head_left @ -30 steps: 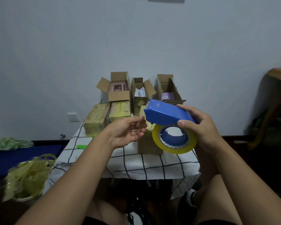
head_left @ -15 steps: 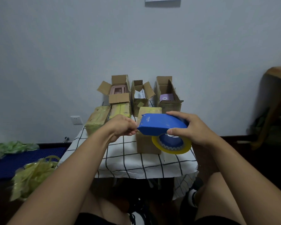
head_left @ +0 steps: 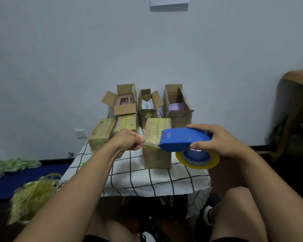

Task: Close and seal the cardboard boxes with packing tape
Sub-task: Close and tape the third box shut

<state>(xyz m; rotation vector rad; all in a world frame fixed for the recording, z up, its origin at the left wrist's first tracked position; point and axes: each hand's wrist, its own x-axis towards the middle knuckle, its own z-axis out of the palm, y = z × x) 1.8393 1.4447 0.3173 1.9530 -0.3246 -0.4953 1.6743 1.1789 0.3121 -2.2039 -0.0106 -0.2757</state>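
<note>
A closed cardboard box (head_left: 157, 156) with yellowish tape on its top stands near the front of the checked table (head_left: 147, 179). My right hand (head_left: 215, 140) grips a blue tape dispenser (head_left: 184, 139) holding a yellow tape roll (head_left: 198, 160) just right of that box. My left hand (head_left: 128, 141) pinches the free tape end (head_left: 148, 145), and a short strip stretches from it across the box's front top edge to the dispenser. Behind stand three open boxes: left (head_left: 124, 104), middle (head_left: 148, 109), right (head_left: 178, 109). Two taped boxes (head_left: 101, 132) (head_left: 126, 124) lie at the left.
A heap of crumpled yellow tape (head_left: 31, 196) lies at the lower left beside a blue mat (head_left: 10, 180) with a green bundle (head_left: 14, 165). A wooden chair (head_left: 297, 105) stands at the right. A wall socket (head_left: 80, 133) sits left of the table. My knees are below the table edge.
Both hands dropped toward the front box and moved apart. My left hand closed on the tape end and drew a strip out of the dispenser, which tilted flatter over the box.
</note>
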